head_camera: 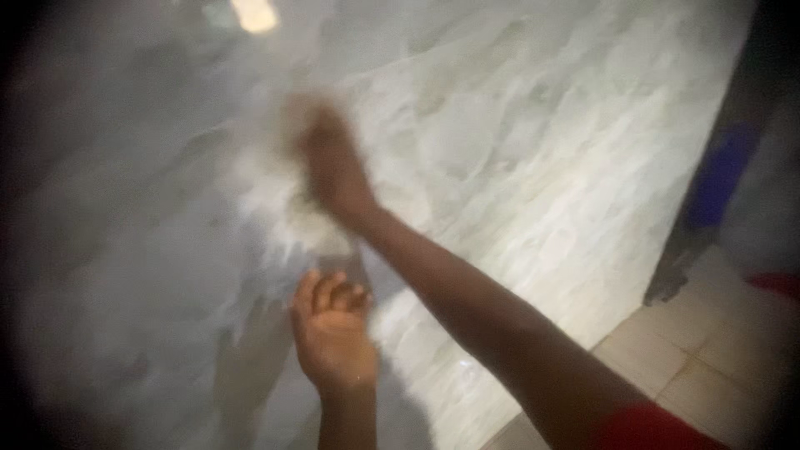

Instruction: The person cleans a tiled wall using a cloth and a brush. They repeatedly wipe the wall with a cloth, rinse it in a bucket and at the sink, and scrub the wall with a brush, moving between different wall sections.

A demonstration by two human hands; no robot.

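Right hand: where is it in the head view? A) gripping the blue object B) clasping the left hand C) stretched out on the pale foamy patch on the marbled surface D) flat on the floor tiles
C: the right hand, blurred, lies on the white foamy patch of the marbled surface, above and apart from the left hand.

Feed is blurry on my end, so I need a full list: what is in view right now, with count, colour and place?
white soft material: one mass, white, blurred, centre of the slab, under the right hand; cannot tell what it is
marble slab: one, pale grey-white veined, fills most of the view
tiled floor: beige tiles, lower right
another person's leg: one, in blue cloth, right edge, foot on the floor
red thing: one, right edge, mostly cut off
right hand: reaching across onto the white material, blurred, red sleeve
left hand: fingers curled, bottom centre, at the material's lower edge
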